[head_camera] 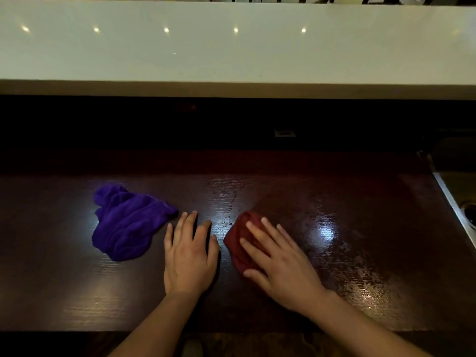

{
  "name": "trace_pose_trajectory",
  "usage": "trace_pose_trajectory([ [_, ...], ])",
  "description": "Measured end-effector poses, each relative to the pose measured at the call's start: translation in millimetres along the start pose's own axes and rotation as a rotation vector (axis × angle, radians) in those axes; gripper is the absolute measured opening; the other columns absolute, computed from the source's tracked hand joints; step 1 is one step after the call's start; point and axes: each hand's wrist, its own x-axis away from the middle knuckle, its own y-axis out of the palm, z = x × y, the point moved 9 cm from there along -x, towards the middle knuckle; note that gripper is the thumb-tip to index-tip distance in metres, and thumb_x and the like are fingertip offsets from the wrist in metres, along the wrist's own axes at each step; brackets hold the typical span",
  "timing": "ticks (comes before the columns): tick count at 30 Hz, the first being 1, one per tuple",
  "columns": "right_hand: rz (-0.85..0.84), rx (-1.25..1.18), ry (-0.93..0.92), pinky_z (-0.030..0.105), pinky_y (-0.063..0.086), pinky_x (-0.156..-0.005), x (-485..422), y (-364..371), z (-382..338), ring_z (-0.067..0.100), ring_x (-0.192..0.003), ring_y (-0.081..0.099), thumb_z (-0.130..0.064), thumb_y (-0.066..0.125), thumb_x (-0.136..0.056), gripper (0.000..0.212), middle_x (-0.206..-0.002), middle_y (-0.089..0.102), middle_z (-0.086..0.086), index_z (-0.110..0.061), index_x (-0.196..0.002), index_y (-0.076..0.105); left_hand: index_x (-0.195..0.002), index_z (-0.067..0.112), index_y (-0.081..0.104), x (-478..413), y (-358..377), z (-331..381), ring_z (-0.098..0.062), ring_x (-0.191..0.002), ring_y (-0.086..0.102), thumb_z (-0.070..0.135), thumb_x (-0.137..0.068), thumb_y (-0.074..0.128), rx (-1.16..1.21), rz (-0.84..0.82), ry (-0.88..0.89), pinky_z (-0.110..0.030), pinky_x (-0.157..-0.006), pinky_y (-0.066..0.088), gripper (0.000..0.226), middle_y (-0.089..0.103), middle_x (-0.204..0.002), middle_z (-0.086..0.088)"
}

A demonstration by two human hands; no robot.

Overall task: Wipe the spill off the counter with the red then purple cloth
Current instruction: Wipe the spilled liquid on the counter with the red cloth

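A pale raised ledge (231, 47) is seen running across the far side, its glossy top dotted with a row of small light reflections (166, 29); a dark recess (128, 124) is set beneath it, where a small pale rectangular plate (284, 133) is mounted; a metal sink (457, 191) is partly seen at the right edge, its drain (470, 212) cut off by the frame.

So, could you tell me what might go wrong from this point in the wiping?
The right hand presses flat on the bunched red cloth, so it may smear the wet film on the counter's right side rather than lift it. Droplets between the hands could be missed. The left hand, resting on the counter by the purple cloth, might touch them.
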Motion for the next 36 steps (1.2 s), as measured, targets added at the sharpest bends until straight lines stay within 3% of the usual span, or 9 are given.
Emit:
trace_pose_trajectory([
  [2, -0.006, 0.051, -0.031, 0.049, 0.019, -0.119, -10.1, -3.9, 13.7, 0.023, -0.150, 0.014, -0.064, 0.037, -0.094, 0.059, -0.161, 0.025, -0.002, -0.034, -0.145, 0.040, -0.124, 0.019, 0.057, -0.4, 0.3, -0.2, -0.027, -0.140, 0.035, 0.037, -0.092, 0.039, 0.002, -0.006, 0.002, -0.055, -0.117, 0.022, 0.040, 0.050, -0.143, -0.012],
  [6, 0.039, -0.006, 0.304, 0.051, 0.019, -0.119, -78.2, -30.0, 77.9, 0.027, -0.150, 0.015, -0.062, 0.043, -0.092, 0.059, -0.161, 0.027, 0.000, -0.037, -0.146, 0.040, -0.122, 0.017, 0.059, 0.1, -0.9, 0.8, -0.029, -0.140, 0.037, 0.034, -0.092, 0.042, 0.019, 0.005, 0.004, -0.056, -0.116, 0.023, 0.039, 0.051, -0.142, -0.014],
  [8, 0.043, -0.016, 0.320, 0.048, 0.015, -0.120, -110.2, -27.3, 71.8, 0.028, -0.150, 0.012, -0.062, 0.044, -0.091, 0.057, -0.160, 0.027, -0.001, -0.041, -0.144, 0.040, -0.122, 0.017, 0.059, 0.0, -3.9, 3.0, -0.030, -0.139, 0.038, 0.032, -0.092, 0.041, 0.029, 0.009, 0.011, -0.057, -0.115, 0.024, 0.038, 0.052, -0.141, -0.014],
  [13, 0.022, -0.037, 0.136, 0.047, 0.014, -0.121, -120.3, -19.1, 15.2, 0.028, -0.150, 0.014, -0.052, 0.048, -0.094, 0.045, -0.156, 0.037, -0.005, -0.040, -0.138, 0.050, -0.123, 0.010, 0.060, 0.6, -9.8, 0.4, -0.028, -0.139, 0.038, 0.022, -0.090, 0.045, 0.128, 0.019, -0.031, -0.054, -0.117, 0.021, 0.038, 0.053, -0.141, -0.014],
  [18, -0.009, -0.006, -0.155, 0.048, 0.022, -0.119, -0.4, -4.9, -21.6, 0.027, -0.147, 0.025, -0.051, 0.042, -0.097, 0.041, -0.152, 0.042, -0.007, -0.041, -0.137, 0.048, -0.125, 0.012, 0.057, 0.5, -10.9, -1.0, -0.026, -0.139, 0.038, 0.029, -0.090, 0.038, 0.147, 0.019, -0.031, -0.054, -0.118, 0.021, 0.044, 0.054, -0.140, -0.013],
  [21, 0.062, 0.057, 0.061, 0.054, 0.031, -0.114, 2.9, -20.1, 43.5, 0.029, -0.144, 0.032, -0.050, 0.046, -0.095, 0.043, -0.150, 0.045, -0.003, -0.038, -0.135, 0.053, -0.134, 0.020, 0.052, -0.9, -2.6, 5.6, -0.031, -0.141, 0.035, 0.038, -0.091, 0.039, 0.003, -0.037, 0.026, -0.057, -0.116, 0.021, 0.049, 0.047, -0.146, -0.014],
  [26, 0.165, -0.024, 0.528, 0.047, 0.012, -0.121, -51.8, -34.7, 90.8, 0.033, -0.149, 0.013, -0.048, 0.044, -0.098, 0.046, -0.158, 0.033, 0.000, -0.035, -0.141, 0.048, -0.139, 0.023, 0.049, -0.2, 1.1, 10.5, -0.034, -0.142, 0.032, 0.045, -0.091, 0.035, -0.083, -0.084, 0.045, -0.058, -0.116, 0.020, 0.055, 0.044, -0.149, -0.014],
  [33, 0.044, 0.014, -0.087, 0.048, 0.019, -0.120, -12.3, -3.5, -20.1, 0.031, -0.147, 0.024, -0.051, 0.043, -0.096, 0.043, -0.151, 0.042, -0.004, -0.038, -0.138, 0.048, -0.141, 0.018, 0.046, 3.4, -4.9, 6.0, -0.027, -0.143, 0.031, 0.044, -0.092, 0.031, 0.030, -0.062, 0.020, -0.057, -0.118, 0.017, 0.058, 0.043, -0.149, -0.013],
  [36, 0.100, 0.091, 0.065, 0.053, 0.031, -0.114, 0.6, -18.3, 40.1, 0.031, -0.143, 0.034, -0.049, 0.043, -0.096, 0.043, -0.148, 0.048, -0.001, -0.035, -0.135, 0.054, -0.139, 0.018, 0.049, 1.0, -4.3, 8.5, -0.028, -0.142, 0.032, 0.046, -0.092, 0.031, 0.025, -0.061, 0.028, -0.056, -0.118, 0.016, 0.058, 0.044, -0.148, -0.013],
])
